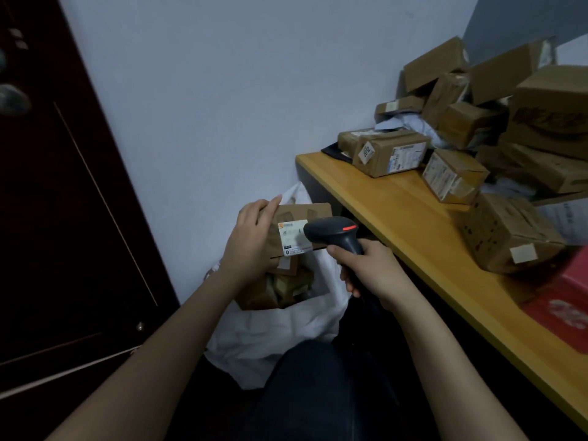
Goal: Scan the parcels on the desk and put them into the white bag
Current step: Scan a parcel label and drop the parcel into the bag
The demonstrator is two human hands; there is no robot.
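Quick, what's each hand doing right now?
Left hand: holds a flat brown cardboard parcel.
Right hand: grips a dark grey handheld barcode scanner.

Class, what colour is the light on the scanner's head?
Red: the light on the scanner, head view.

My left hand [251, 240] and my right hand [372, 268] are bare. My left forearm [178, 338] and my right forearm [436, 354] are bare too, from the wrists down to the bottom edge of the view, so whatever I wear on top stays out of sight. One fingernail shows at the tip of my left hand. On my legs I wear dark blue trousers [305, 393], plain in the dim light, their fabric too dark to make out.
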